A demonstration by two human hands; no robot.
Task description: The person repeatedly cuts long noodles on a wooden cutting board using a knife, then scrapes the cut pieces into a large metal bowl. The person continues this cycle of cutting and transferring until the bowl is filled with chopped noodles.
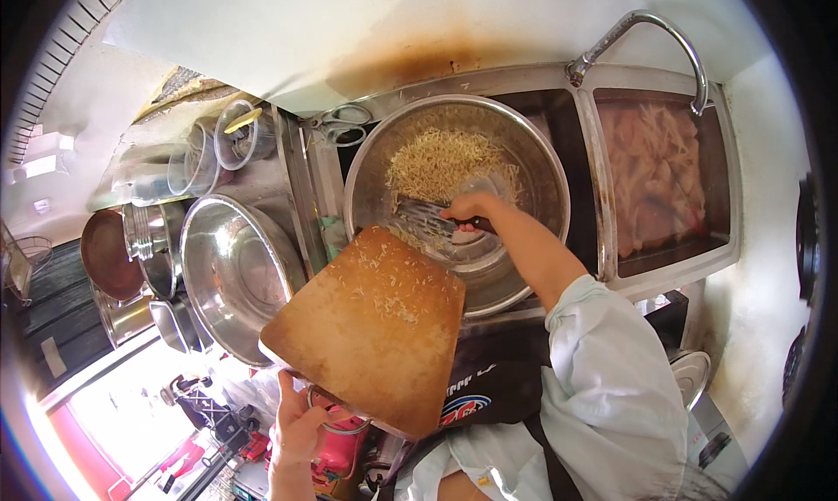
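Note:
My left hand [298,419] grips the metal ring handle on the near edge of a worn wooden cutting board [366,344]. The board is tilted, its far end over the rim of a large stainless steel bowl [553,167]. Pale shredded bits are stuck to the upper part of the board. Inside the bowl lies a heap of thin yellowish shreds [448,164]. My right hand [473,211], over the bowl, is closed around the dark handle of a broad-bladed knife [422,214]. The blade points left, just beyond the board's far edge. A blurred translucent shape [488,183] shows beside my right hand.
The bowl sits over a sink basin; the right basin holds pale raw meat [655,174] in reddish liquid under a curved faucet [655,18]. Scissors [346,124] lie behind left. A second steel basin [245,278], clear plastic tubs [226,141] and pans [112,255] stand left.

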